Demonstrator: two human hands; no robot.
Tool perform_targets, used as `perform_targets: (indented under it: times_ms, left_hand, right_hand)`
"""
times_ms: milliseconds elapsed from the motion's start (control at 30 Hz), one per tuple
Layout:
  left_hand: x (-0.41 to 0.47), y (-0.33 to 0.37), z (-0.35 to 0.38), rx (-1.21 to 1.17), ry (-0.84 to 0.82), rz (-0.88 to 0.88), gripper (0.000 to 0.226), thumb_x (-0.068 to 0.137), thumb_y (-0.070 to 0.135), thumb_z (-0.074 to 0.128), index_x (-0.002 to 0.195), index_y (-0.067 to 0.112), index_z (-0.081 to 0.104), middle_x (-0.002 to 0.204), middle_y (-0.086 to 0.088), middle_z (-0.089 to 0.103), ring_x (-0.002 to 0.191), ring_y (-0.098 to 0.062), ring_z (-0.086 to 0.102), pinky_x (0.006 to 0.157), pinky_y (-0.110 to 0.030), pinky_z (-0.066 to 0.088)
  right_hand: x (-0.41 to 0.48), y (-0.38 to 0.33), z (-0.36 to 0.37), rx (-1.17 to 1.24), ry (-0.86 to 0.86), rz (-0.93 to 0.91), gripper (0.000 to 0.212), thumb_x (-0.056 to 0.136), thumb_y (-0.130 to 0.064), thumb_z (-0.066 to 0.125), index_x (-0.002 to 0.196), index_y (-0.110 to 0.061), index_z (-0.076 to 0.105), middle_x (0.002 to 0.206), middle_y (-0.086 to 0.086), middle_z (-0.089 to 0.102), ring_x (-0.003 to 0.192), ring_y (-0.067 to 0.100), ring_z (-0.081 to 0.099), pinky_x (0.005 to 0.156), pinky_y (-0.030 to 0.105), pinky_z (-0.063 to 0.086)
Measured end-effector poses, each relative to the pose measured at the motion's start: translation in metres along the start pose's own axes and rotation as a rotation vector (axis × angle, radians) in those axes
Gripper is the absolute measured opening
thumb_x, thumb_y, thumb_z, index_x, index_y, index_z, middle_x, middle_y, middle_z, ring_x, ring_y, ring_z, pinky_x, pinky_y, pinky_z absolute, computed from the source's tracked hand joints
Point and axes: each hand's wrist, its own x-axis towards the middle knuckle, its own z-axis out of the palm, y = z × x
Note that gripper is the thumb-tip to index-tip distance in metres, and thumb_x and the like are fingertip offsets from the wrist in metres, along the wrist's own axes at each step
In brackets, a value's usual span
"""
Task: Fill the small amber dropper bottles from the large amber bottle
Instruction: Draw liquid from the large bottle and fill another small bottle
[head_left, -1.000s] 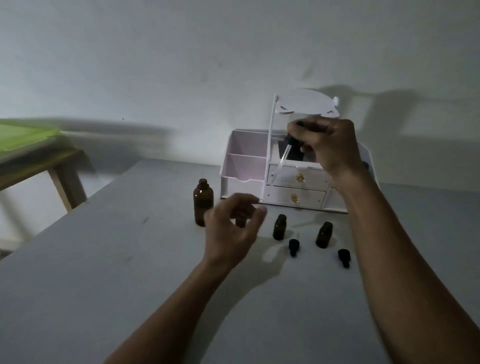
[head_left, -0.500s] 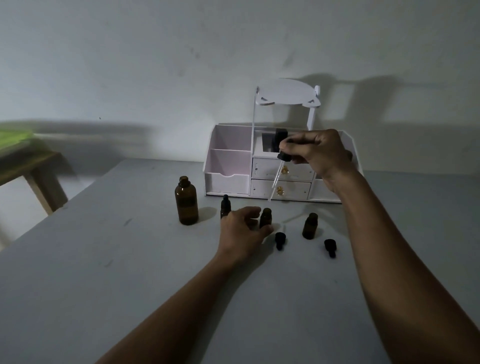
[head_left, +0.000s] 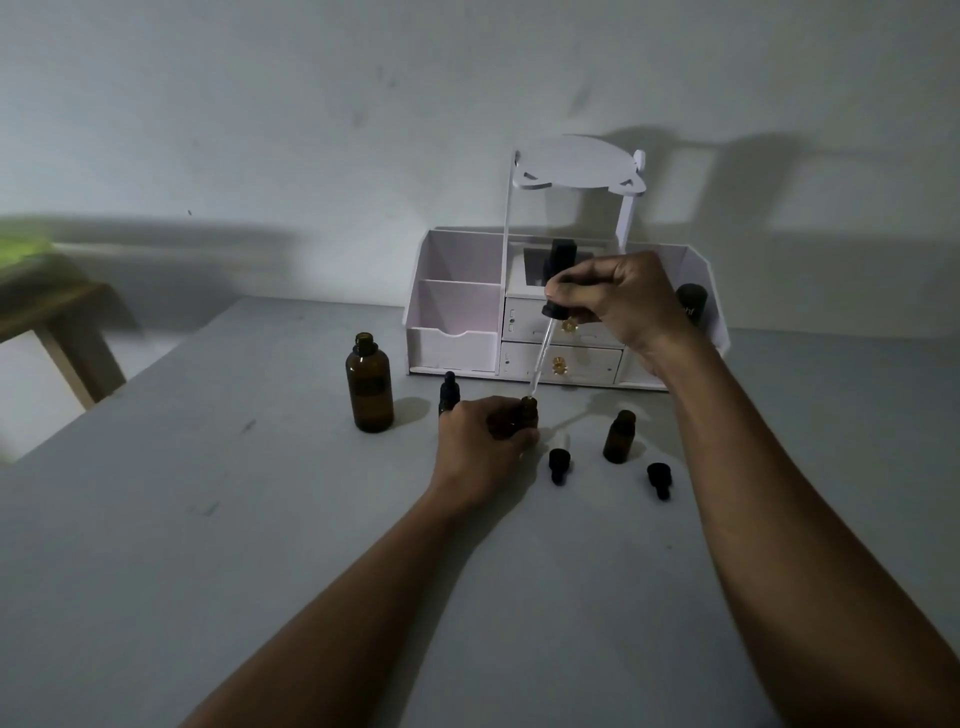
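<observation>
The large amber bottle (head_left: 369, 391) stands open on the grey table, left of centre. My left hand (head_left: 480, 441) grips a small amber bottle (head_left: 529, 412) standing on the table. My right hand (head_left: 613, 299) pinches a long glass dropper (head_left: 541, 356) by its black bulb, its tip right at that bottle's mouth. A capped small bottle (head_left: 448, 392) stands behind my left hand. Another open small bottle (head_left: 619, 437) stands to the right. Two black dropper caps (head_left: 559, 464) (head_left: 659, 479) lie on the table in front.
A white desk organiser (head_left: 457, 322) with two small drawers and a raised oval shelf stands against the wall behind the bottles. A dark container (head_left: 691, 306) sits in its right compartment. A wooden table with a green top (head_left: 31, 291) is at the far left.
My left hand has dropped to the table and closed around the small bottle. My right hand has lowered the dropper until its tip reaches the bottle's mouth.
</observation>
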Motion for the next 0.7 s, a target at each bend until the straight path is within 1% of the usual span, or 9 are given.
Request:
perform_targets:
  times_ms: [133,200,300,333,433,500,600,667,700]
  left_hand:
    - [0.0006,-0.0014,-0.0019,0.002,-0.009,-0.002,0.042,0.087,0.014,0.074,0.127,0.009,0.066,0.122,-0.002,0.07,0.098,-0.001,0.06,0.067,0.005,0.041]
    - [0.0024,-0.0026,-0.0027,-0.002,-0.01,0.003,0.042,0.086,0.014,0.075,0.127,0.01,0.066,0.122,-0.002,0.071,0.096,-0.001,0.061,0.069,0.004,0.042]
    - [0.0027,-0.0019,-0.0041,-0.014,-0.017,0.002,0.042,0.085,0.014,0.076,0.126,0.01,0.067,0.12,-0.002,0.072,0.096,-0.001,0.063,0.084,-0.005,0.048]
    - [0.0027,-0.002,-0.0042,-0.017,-0.017,0.001,0.042,0.085,0.014,0.076,0.126,0.01,0.067,0.12,-0.001,0.072,0.096,-0.001,0.063,0.086,-0.006,0.048]
    - [0.003,-0.0029,-0.0038,-0.025,-0.014,0.002,0.041,0.085,0.013,0.076,0.125,0.01,0.067,0.118,-0.001,0.073,0.092,0.0,0.063,0.072,0.002,0.044]
    - [0.0039,-0.0036,-0.0034,-0.022,-0.011,0.003,0.041,0.085,0.013,0.076,0.125,0.01,0.067,0.118,-0.001,0.073,0.092,0.001,0.063,0.07,0.002,0.044]
    - [0.0045,-0.0029,-0.0035,-0.033,-0.017,-0.003,0.042,0.085,0.013,0.076,0.125,0.011,0.067,0.119,-0.001,0.072,0.095,-0.001,0.064,0.08,-0.004,0.046]
    - [0.0038,-0.003,-0.0033,-0.032,-0.014,-0.004,0.042,0.085,0.013,0.076,0.126,0.011,0.067,0.119,-0.001,0.072,0.096,-0.001,0.064,0.09,-0.011,0.048]
    - [0.0034,-0.0032,-0.0032,-0.031,-0.012,-0.004,0.042,0.085,0.013,0.076,0.125,0.011,0.067,0.119,-0.001,0.072,0.095,-0.001,0.064,0.089,-0.01,0.049]
  right_hand:
    - [0.002,0.0042,0.002,-0.007,0.001,0.009,0.006,0.08,-0.011,0.08,0.086,-0.013,0.08,0.083,0.006,0.078,0.085,0.034,0.074,0.081,0.054,0.06]
    - [0.0021,0.0055,0.0028,-0.016,-0.004,0.006,0.007,0.08,-0.01,0.08,0.087,-0.01,0.079,0.082,0.009,0.077,0.085,0.034,0.074,0.08,0.055,0.059]
    - [0.0028,0.0063,0.0029,-0.036,-0.002,-0.003,0.01,0.079,-0.009,0.081,0.088,-0.004,0.079,0.081,0.011,0.077,0.083,0.037,0.073,0.08,0.054,0.059]
    - [0.0029,0.0059,0.0027,-0.048,0.001,-0.009,0.011,0.079,-0.01,0.082,0.088,-0.003,0.079,0.08,0.01,0.077,0.08,0.035,0.073,0.08,0.052,0.06]
    - [0.0022,0.0051,0.0021,-0.079,-0.006,-0.039,0.011,0.08,-0.009,0.081,0.086,-0.001,0.078,0.076,0.004,0.075,0.065,0.009,0.072,0.076,0.037,0.061]
    - [0.0011,0.0052,0.002,-0.092,-0.007,-0.07,0.01,0.08,-0.008,0.081,0.085,-0.001,0.077,0.073,0.001,0.074,0.06,0.0,0.07,0.071,0.028,0.06]
    - [0.0017,0.0058,0.0017,-0.101,-0.006,-0.082,0.006,0.08,-0.009,0.081,0.083,-0.005,0.077,0.073,-0.001,0.073,0.06,0.0,0.069,0.07,0.026,0.06]
    - [0.0024,0.0066,0.0011,-0.103,-0.007,-0.079,0.005,0.079,-0.011,0.081,0.082,-0.009,0.078,0.076,0.001,0.075,0.066,0.007,0.072,0.075,0.032,0.062]
    - [0.0025,0.0073,0.0013,-0.104,-0.007,-0.073,0.006,0.079,-0.012,0.082,0.083,-0.01,0.078,0.078,0.003,0.076,0.071,0.013,0.073,0.077,0.037,0.063]
